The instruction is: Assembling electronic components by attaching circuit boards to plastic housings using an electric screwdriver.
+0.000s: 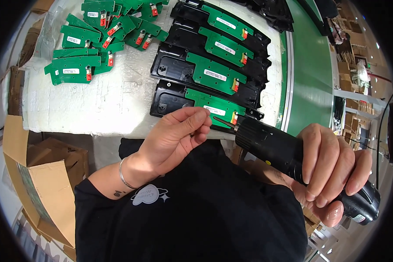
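Note:
My right hand (332, 163) is wrapped round a black electric screwdriver (270, 146), held level with its bit pointing left. My left hand (177, 135) is closed in a pinch just left of the bit's tip; whatever sits between its fingertips is too small to name. Behind both hands, the nearest black plastic housing (170, 99) carries a green circuit board (198, 96) with a white label and a red-and-white connector. My left fingers cover part of that board's near edge. Farther back lie several like housings in a row, among them one with its board (209, 72).
Loose green circuit boards (74, 72) are heaped at the far left of the white foam-like work surface (118, 105). More black plastic parts (270, 13) lie at the far right, beside a green surface (312, 78). An open cardboard box (52, 187) stands low on the left.

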The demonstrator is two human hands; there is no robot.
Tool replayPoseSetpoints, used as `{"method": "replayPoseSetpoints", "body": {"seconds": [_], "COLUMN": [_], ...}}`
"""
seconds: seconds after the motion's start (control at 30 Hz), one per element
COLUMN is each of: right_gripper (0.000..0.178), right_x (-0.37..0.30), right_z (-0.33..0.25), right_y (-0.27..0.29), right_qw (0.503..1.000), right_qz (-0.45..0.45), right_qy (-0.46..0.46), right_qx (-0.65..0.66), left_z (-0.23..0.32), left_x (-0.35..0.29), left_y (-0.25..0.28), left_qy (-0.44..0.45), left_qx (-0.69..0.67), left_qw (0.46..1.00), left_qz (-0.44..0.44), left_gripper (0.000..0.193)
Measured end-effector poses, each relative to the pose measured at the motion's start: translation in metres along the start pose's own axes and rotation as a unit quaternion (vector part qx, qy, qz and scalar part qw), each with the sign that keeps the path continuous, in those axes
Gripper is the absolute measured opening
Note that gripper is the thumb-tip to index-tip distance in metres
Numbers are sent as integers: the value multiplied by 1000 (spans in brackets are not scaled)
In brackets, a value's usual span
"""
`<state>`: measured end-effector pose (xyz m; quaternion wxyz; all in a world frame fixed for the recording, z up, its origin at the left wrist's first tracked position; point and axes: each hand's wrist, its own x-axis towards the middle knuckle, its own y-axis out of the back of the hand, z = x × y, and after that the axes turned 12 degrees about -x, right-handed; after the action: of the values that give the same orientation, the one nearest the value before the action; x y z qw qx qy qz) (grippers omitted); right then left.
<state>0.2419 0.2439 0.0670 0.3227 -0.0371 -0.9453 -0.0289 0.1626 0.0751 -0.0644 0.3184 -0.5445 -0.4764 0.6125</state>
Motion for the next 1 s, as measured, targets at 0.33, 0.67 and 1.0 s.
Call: {"method": "replayPoseSetpoints", "body": {"seconds": [0.33, 0.67, 1.0], "right_gripper": [28, 27, 30], "right_x": [-4, -4, 5], "right_z": [2, 5, 70], "right_y": [0, -8, -32], "right_qw": [1000, 999, 983], "right_qz": [-2, 18, 148], "right_qy": [-20, -22, -82], "right_qx": [16, 23, -72], "left_z": [-2, -3, -15], "left_x": [0, 2, -13], "left_y": [-4, 12, 12], "left_qy": [15, 28, 130], "left_qx": [3, 4, 15], "left_qw": [1000, 999, 991], "left_qz": [27, -36, 1], "left_gripper": [16, 19, 38]}}
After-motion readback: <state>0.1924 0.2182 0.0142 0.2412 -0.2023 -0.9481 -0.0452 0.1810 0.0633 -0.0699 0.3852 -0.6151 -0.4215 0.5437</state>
